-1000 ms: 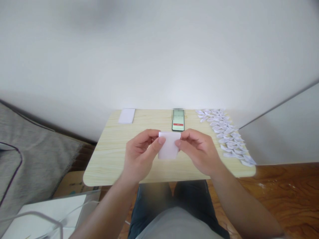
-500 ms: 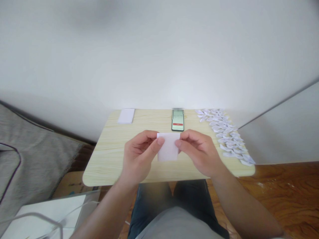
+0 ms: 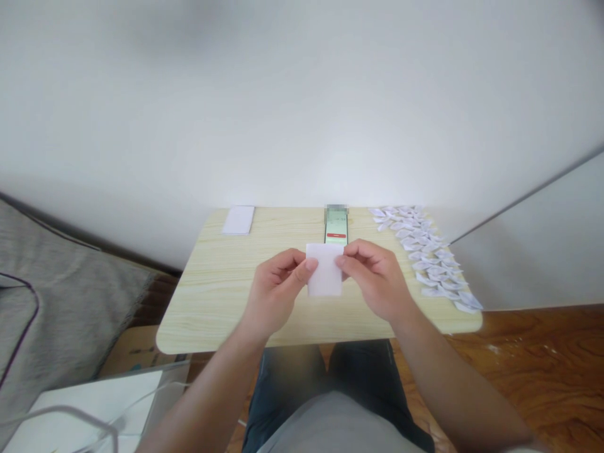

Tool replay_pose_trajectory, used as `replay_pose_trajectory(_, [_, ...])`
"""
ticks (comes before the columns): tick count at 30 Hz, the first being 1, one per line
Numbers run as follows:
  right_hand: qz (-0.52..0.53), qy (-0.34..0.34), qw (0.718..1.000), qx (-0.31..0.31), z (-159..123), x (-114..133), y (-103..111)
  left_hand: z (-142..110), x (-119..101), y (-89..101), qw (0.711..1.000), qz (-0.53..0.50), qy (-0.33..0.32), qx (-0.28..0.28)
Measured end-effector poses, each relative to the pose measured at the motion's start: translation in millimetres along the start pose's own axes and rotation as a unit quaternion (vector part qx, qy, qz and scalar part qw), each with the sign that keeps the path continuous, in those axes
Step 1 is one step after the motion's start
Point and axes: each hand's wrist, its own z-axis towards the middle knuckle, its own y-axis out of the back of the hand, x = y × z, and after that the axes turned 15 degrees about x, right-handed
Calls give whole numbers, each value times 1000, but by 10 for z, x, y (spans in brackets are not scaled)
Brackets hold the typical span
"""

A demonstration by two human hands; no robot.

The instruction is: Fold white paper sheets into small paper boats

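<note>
- Left grip (image 3: 272, 294) is pinching the left side of a small white paper (image 3: 324, 272), thumb on the face I see, fingers partly hidden behind.
- Right grip (image 3: 377, 280) pinches the opposite side the same way, so I have the paper between both hands.
- From my head view, the paper is over the middle of the bench (image 3: 221, 296), covering the lower end of a phone (image 3: 336, 228) with a lit screen.
- White sheets (image 3: 238, 220) lie at the far left.
- Many folded paper pieces (image 3: 429, 257) overlap along the right edge.
</note>
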Motion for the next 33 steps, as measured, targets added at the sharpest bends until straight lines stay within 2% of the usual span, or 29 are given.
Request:
replay_pose_trajectory(2, [22,-2,1000,-8,26,-65,12,2,51,-10,998,55,10,19])
replay_pose_trajectory(6, [62,-12,998,-3,55,-202,13,6,172,-44,993,114,12,0])
replay_pose_trajectory(9, [70,-20,997,-14,73,-297,16,14,248,-62,996,90,28,3])
replay_pose_trajectory(15, [85,-29,995,-46,114,-388,58,-23,319,-73,996,62,35,61])
replay_pose_trajectory(19, [116,-43,991,-47,107,-394,47,-29,372,-119,998,57,28,18])
replay_pose_trajectory(23, [127,-71,989,35,74,-404,38,-2,400,-164,999,25,12,-22])
replay_pose_trajectory(25, [118,-72,989,54,57,-408,43,8,382,-165,1000,12,5,-27])
replay_pose_trajectory(29, [109,-69,990,47,31,-390,61,19,311,-130,1000,-3,-2,-21])
replay_pose_trajectory(33, [82,-83,992,49,15,-346,98,36,260,-79,996,-58,-34,-55])
